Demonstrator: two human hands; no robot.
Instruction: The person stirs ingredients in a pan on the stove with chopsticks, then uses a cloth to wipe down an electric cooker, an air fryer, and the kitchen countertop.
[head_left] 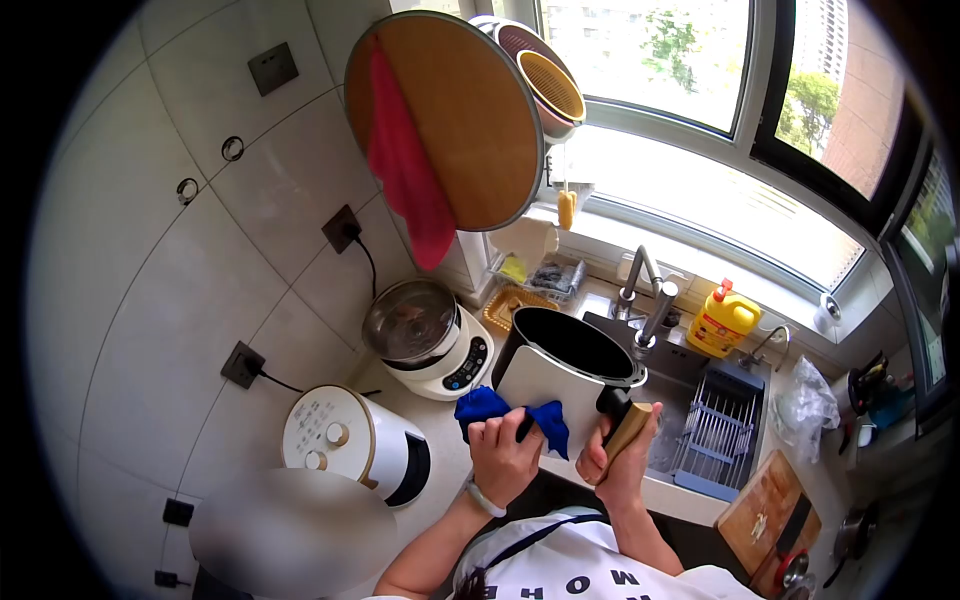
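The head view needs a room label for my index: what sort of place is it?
A kitchen, probably in a home: there is a metal sink with a tall faucet by the window, and a wooden cutting board with a knife lying on it.

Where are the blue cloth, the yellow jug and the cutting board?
Blue cloth [480,404]: head view, bunched part beside the left hand [503,460].
Yellow jug [722,325]: head view, front of its body.
Cutting board [768,480]: head view, bare wood near its upper end.

Head-worn view looks forward and down; hands close below, window farther off.
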